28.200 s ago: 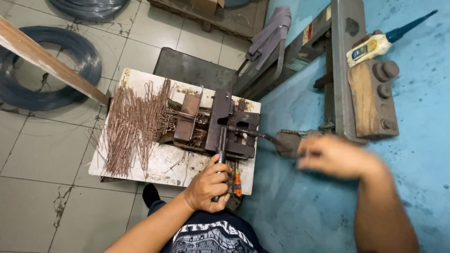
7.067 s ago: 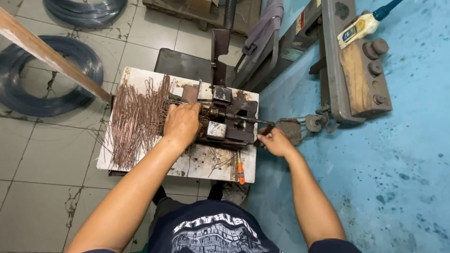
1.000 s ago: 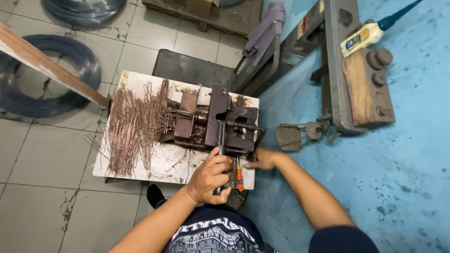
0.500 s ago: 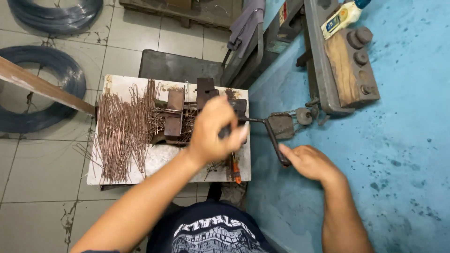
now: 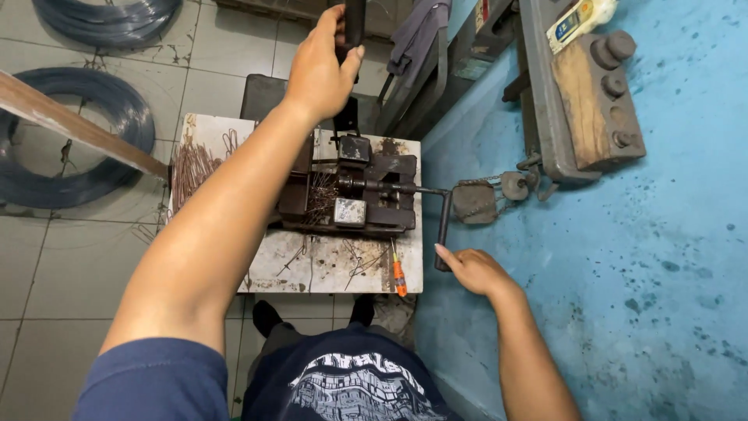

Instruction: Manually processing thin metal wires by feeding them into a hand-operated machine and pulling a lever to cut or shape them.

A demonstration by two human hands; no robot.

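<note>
Lever (image 5: 354, 22), black and upright, sits in the left hand's (image 5: 318, 66) closed grip at twelve o'clock above the machine (image 5: 347, 193). One such machine stands on one small white table (image 5: 312, 265). At three o'clock of it juts one crank (image 5: 444, 230); the right hand (image 5: 475, 271), fingers loosely curled and holding nothing, touches the crank's lower end with a fingertip. One orange screwdriver (image 5: 398, 274) lies at the table's five o'clock edge. Wire pieces (image 5: 193, 164) heap at nine o'clock. Two wire coils (image 5: 47, 148) lie on the floor beyond.
</note>
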